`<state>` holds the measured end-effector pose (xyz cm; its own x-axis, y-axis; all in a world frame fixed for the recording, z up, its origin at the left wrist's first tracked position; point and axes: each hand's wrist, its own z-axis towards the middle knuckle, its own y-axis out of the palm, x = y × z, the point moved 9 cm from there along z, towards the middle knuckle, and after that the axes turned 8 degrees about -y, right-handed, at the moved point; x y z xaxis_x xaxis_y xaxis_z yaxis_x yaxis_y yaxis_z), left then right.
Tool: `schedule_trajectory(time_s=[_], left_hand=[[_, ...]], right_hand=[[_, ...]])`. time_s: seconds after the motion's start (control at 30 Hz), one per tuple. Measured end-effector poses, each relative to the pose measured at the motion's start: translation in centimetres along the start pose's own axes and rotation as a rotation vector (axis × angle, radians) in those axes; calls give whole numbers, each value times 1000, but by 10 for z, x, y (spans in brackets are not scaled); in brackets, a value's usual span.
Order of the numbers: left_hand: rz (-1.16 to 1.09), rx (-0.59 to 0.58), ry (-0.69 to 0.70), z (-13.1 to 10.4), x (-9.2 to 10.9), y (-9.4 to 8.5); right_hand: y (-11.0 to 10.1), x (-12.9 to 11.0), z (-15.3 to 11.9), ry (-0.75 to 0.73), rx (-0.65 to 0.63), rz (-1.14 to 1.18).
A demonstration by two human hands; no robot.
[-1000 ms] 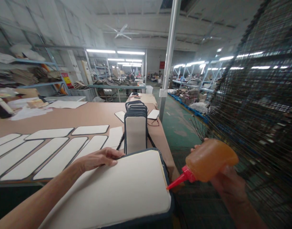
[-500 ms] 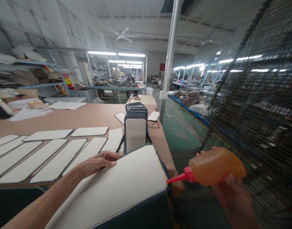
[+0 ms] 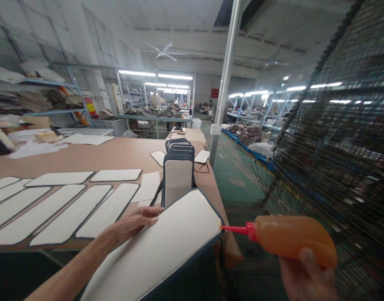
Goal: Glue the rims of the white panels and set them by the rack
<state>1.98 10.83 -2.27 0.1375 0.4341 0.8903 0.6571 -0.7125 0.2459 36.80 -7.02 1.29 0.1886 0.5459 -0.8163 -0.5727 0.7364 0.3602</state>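
My left hand point(image 3: 140, 223) grips the upper left edge of a white, round-cornered panel with a dark border point(image 3: 166, 246), thumb on its face. The panel is tilted, its near end cut off by the frame. In my right hand point(image 3: 306, 271) is an amber squeeze bottle point(image 3: 295, 240) with a red nozzle point(image 3: 238, 229). The bottle lies nearly level, and the nozzle tip meets the panel's right corner. A thin yellowish line runs along the panel's far right edge. Just beyond, a stack of similar dark-edged panels point(image 3: 179, 177) stands upright on the table.
Several dark-edged white panels point(image 3: 58, 213) lie in rows on the brown table point(image 3: 123, 152). A metal post point(image 3: 225, 79) rises beyond the table's right corner. Dark netting point(image 3: 342, 125) hangs at right. Blue shelving point(image 3: 50, 113) with piled material stands at back left.
The bottle has swung lower and to the right and become more level, its nozzle tip still at the panel's right corner. The panel has tilted slightly, and my left hand sits a little lower.
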Motion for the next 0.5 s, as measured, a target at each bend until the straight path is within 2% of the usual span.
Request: schedule_trajectory(time_s=[0.1,0.17,0.33,0.5], left_hand=[[-23,34,-19,4,-4,-4],[-35,34,-20,5,-6,-4],[-87,0,-4,8,-11,-2],[-111,22,9,12,-13,-5]], right_hand=[[-4,6,-6,129,185,102],[-2,5,-9,143,227,103],[-4,7,-8,109,221,67],[-13,17,-10,63,188,-63]])
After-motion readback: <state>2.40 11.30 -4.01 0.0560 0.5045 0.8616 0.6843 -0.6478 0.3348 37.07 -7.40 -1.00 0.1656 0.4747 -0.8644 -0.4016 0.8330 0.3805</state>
